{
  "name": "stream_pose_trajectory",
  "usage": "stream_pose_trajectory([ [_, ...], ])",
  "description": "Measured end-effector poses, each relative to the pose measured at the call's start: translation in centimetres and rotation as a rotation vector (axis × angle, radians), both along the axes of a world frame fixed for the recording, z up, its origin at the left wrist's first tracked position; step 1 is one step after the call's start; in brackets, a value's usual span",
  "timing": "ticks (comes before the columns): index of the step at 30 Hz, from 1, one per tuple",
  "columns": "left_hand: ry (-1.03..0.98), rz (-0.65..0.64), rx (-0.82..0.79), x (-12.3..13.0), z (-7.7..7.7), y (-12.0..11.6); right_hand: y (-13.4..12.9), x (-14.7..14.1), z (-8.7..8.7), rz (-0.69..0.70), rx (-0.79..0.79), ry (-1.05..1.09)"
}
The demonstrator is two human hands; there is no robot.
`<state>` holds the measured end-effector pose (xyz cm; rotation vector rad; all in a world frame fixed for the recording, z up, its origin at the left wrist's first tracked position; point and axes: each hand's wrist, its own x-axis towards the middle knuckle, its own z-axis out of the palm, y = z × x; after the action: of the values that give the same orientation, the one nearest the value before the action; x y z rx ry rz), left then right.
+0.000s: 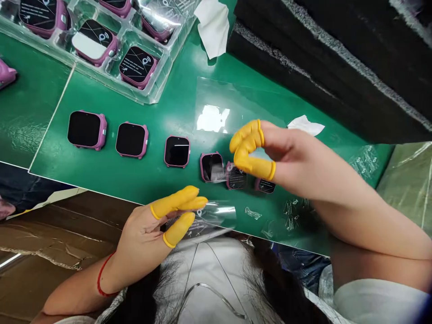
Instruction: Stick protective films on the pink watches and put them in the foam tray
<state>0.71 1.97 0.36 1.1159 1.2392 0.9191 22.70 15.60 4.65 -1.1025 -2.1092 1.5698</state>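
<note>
My right hand, with yellow finger cots, is closed in a pinch over the watch row. A small clear film sticks out from its fingertips, over the corner of a purple watch. Partly beneath those fingers are a watch with printed film and another watch. My left hand, also in yellow finger cots, is at the table's front edge, thumb and fingers apart. Beside and behind its fingertips is a curled clear film with print; no grip on it shows. Farther left are three dark-screened purple watches.
A clear plastic tray holds several purple watches with printed films at the back left. Black foam blocks stand at the back right. White wipes, a clear sheet and peeled films lie on the green table.
</note>
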Motion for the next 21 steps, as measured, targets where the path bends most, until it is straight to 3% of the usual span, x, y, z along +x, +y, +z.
stream_pose_trajectory([
  [5, -0.075, -0.216, -0.026, 0.0, 0.1, 1.1, 2.1, -0.9, -2.1, 0.016, -0.052, -0.060],
  [9, -0.057, -0.305, 0.026, -0.1, -0.3, 1.6, 1.9, -1.6, -2.3, 0.063, -0.035, -0.121],
  [21, 0.038, -0.388, 0.027, -0.2, -0.3, 1.9, 1.4, -1.2, -2.6, 0.029, 0.035, -0.142],
])
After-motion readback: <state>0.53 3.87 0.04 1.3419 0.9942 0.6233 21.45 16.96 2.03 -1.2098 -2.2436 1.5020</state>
